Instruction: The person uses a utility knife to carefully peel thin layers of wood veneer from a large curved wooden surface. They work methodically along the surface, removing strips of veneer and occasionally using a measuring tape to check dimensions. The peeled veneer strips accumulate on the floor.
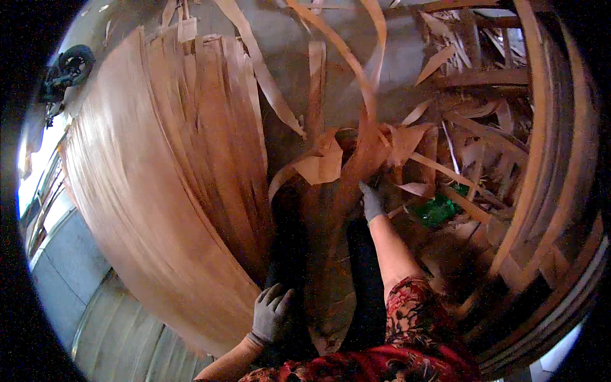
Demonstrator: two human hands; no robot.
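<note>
A large stack of pale wood veneer sheets (pixel 159 178) fills the left side, its upper ends ragged. Beside its lower right edge rests my left hand (pixel 272 313) in a grey glove, fingers slightly bent and apart. My right hand (pixel 371 200), also gloved, reaches forward at centre and is closed on long, loose veneer strips (pixel 363 146), blurred where they rise past it. A crumpled veneer piece (pixel 318 165) lies just left of those strips. My right fingertips are partly hidden among the strips.
Veneer scraps (pixel 484 140) lie heaped at right, around a green object (pixel 433 207), beside curved wooden lengths (pixel 541 127). Loose strips (pixel 267 83) lie on the grey floor (pixel 410 51) ahead. A dark wheeled object (pixel 75 63) stands at upper left, with grey panels (pixel 63 274) below.
</note>
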